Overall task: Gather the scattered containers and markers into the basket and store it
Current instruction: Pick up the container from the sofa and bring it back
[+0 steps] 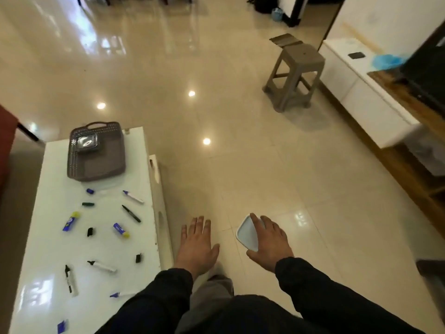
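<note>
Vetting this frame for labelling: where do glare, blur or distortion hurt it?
Head view: glare makes round spots on the glossy beige floor tiles and a patch at the near end of the glossy white table; wide-angle distortion bends the low white cabinet at right; the right hand and its white square container look slightly soft.

1. Grey basket [96,153]: perforated walls, handle cut-out at the upper end. It lies flat on the white table [48,237], left of frame centre.
2. Clear container [85,143]: square, dark-rimmed, seated in the basket's upper-left corner.
3. White container [246,233]: rounded square, tilted, at lower centre-right, gripped by the right hand [269,239].
4. Black marker [131,213], capped marker [133,196] and uncapped marker [102,266]: lying flat and apart at lower left, among loose caps.
</note>
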A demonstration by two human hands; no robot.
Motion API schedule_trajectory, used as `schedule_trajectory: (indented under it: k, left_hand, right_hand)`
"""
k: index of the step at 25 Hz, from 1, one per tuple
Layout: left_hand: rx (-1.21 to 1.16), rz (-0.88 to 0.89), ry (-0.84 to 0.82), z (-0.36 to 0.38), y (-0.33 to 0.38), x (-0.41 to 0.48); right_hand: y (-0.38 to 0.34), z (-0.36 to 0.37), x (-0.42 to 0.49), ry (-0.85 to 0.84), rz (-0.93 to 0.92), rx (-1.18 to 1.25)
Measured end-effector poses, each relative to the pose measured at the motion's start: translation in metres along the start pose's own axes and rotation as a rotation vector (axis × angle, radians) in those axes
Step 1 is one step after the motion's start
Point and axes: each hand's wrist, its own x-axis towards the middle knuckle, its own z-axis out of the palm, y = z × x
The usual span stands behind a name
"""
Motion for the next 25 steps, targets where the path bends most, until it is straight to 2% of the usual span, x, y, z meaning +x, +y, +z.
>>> schedule_trajectory:
  k: [9,15,20,25]
  left_hand:
    - [-0.093,-0.265,0.122,-0.104,-0.081,0.174]
    - [-0.159,-0.551,0.171,-0.158,-0.138,0.277]
    - [-0.285,-0.790,0.268,-0.200,-0.181,0.322]
    - [-0.389,-0.986,0.310,-0.214,-0.254,0.337]
  right_hand:
    - [-0.102,-0.091,0.271,-0.053,-0.331,-0.119]
    - [-0.185,-0.133,0.446,-0.149,-0.603,-0.224]
    - [-0.284,-0.142,0.536,-0.255,-0.841,-0.312]
    - [-0.395,-0.112,0.582,-0.337,-1.013,-0.412]
